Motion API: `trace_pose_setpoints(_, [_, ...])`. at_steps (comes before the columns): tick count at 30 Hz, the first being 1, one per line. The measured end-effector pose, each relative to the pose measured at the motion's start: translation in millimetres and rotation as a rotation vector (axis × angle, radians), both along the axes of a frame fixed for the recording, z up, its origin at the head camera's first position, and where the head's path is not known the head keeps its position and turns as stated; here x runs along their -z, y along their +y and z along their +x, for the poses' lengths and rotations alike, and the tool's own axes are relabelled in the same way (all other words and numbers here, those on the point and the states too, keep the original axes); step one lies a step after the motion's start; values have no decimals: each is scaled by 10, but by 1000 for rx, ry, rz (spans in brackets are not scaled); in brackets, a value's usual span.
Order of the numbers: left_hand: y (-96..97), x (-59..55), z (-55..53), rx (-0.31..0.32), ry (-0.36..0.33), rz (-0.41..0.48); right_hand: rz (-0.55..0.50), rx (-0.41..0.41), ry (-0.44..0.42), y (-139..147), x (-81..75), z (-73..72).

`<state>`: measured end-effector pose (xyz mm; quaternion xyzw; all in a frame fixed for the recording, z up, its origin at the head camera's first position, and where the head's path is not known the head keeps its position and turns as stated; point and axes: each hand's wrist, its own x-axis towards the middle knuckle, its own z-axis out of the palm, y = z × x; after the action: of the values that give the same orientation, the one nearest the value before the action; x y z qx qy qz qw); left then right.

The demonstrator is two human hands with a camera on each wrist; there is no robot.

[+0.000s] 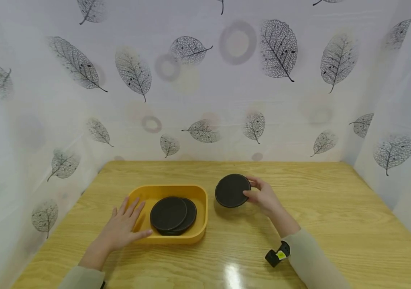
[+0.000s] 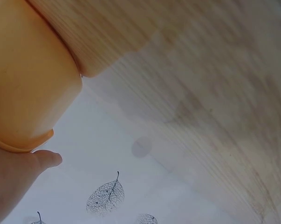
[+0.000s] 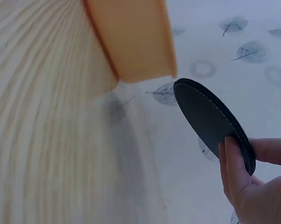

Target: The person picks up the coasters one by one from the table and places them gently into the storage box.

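Observation:
My right hand [image 1: 265, 200] pinches a round black coaster [image 1: 231, 190] by its right edge, thumb on one face and fingers on the other. It is held tilted above the table, just right of the yellow tray [image 1: 169, 240]. Stitching along the coaster's rim [image 3: 210, 121] shows in the right wrist view. Inside the tray lie several more black coasters [image 1: 168, 213], overlapping in a loose pile. My left hand [image 1: 120, 226] rests with spread, straight fingers over the tray's left rim. In the left wrist view, a fingertip lies at the rim of the tray [image 2: 33, 70].
The wooden table [image 1: 328, 208] extends to both sides of the tray. A white curtain with leaf prints [image 1: 198, 92] hangs behind the table and along both sides. A black strap device [image 1: 277, 255] is on my right wrist.

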<state>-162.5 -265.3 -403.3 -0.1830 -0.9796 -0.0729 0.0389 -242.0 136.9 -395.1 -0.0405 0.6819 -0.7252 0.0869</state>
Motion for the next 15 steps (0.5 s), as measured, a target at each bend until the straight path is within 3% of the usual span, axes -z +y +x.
trace_pose_setpoints(8, [-7,-16,2,0,11,-2,-192,-58,11,-173,-274,140])
trace_pose_setpoints(15, [-5,4,-5,5,6,-3,-264,-120,-19,-527,-277,193])
